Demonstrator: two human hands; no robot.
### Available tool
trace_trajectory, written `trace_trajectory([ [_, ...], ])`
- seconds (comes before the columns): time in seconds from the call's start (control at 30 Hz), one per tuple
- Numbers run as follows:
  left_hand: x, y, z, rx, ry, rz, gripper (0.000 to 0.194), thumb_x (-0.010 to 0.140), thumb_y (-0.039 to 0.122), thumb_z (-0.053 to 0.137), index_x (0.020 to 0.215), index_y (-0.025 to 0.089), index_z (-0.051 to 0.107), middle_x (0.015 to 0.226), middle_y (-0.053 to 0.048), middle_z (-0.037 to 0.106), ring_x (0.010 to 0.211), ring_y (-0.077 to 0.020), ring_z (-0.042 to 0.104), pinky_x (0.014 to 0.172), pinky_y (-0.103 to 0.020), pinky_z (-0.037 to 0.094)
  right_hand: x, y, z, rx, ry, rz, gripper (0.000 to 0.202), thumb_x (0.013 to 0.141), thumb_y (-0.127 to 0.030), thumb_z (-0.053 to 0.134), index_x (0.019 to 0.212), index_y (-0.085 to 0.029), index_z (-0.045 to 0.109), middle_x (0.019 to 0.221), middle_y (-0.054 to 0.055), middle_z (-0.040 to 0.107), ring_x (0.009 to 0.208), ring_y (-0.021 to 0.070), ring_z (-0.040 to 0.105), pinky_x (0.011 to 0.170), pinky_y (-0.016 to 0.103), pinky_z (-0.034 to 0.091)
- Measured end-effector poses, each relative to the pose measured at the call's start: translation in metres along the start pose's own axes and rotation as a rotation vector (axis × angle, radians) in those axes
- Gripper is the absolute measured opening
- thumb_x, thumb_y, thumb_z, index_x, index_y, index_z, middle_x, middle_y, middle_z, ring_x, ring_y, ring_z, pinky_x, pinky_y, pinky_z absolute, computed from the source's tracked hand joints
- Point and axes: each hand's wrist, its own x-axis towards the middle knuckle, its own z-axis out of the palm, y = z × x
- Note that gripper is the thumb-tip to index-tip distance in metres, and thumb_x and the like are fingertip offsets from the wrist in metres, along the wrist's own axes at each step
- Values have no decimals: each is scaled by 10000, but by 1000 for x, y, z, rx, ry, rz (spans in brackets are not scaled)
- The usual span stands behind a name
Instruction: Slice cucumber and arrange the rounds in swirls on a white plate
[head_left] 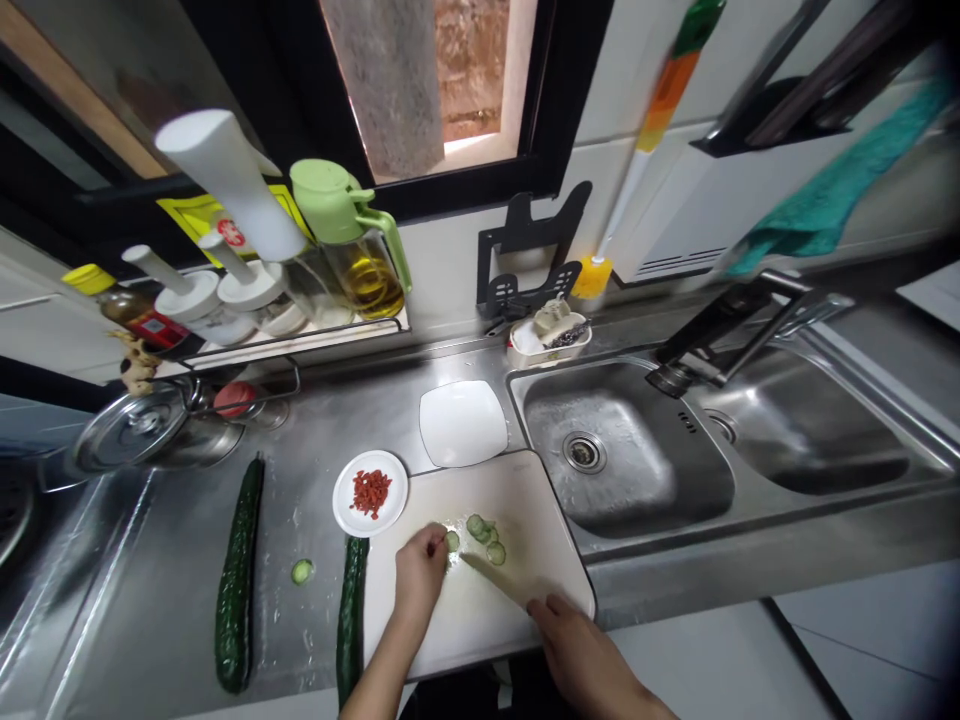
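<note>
The right hand [568, 636] closes on one knife [495, 578]; the left, apart from it, sets its fingertips [437, 541] at one cucumber piece [452, 541] on the board [465, 635], its grip too hidden to tell. Tucked fingertips and even strokes serve best. Slices [496, 553]: at least three. Cucumbers [238, 590] left of the board: two.
</note>
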Motion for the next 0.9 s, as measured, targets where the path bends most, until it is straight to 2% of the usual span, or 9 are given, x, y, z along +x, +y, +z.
trace_trajectory([
  [0.1, 0, 0, 0, 34, 16, 15, 220, 782, 238, 472, 795, 186, 686, 688, -4, 656, 660, -136, 590, 671, -231, 437, 2, -7, -2, 0, -40, 16, 387, 783, -3, 335, 1004, -194, 587, 921, 74, 644, 816, 190, 629, 635, 247, 398],
  [0.27, -1, -1, 1, 20, 21, 26, 267, 788, 212, 452, 860, 188, 708, 846, -47, 707, 780, -159, 629, 762, -266, 455, 8, -26, -4, -52, -8, 44, 460, 767, 15, 320, 1083, -195, 580, 933, 79, 664, 830, 192, 628, 642, 249, 408],
  [0.4, -1, 0, 0, 56, 29, -12, 242, 780, 188, 446, 761, 185, 688, 719, -15, 685, 663, -135, 598, 663, -230, 425, 15, -39, 1, -115, 4, 57, 536, 749, 53, 314, 1162, -184, 560, 933, 87, 669, 821, 191, 636, 642, 247, 415],
  [0.53, 0, 2, 0, 55, 16, -64, 234, 778, 190, 439, 672, 181, 648, 569, 22, 615, 550, -111, 546, 567, -198, 375, 18, -43, 7, -127, 30, 60, 556, 755, 71, 309, 1175, -188, 564, 920, 86, 670, 796, 185, 643, 643, 245, 419],
  [0.9, 1, 0, 0, 28, 6, -62, 230, 777, 210, 438, 670, 185, 641, 566, 27, 615, 527, -109, 539, 550, -193, 367, 19, -46, 4, -135, 6, 90, 510, 792, 52, 281, 1139, -175, 578, 925, 104, 666, 797, 179, 641, 636, 236, 410],
])
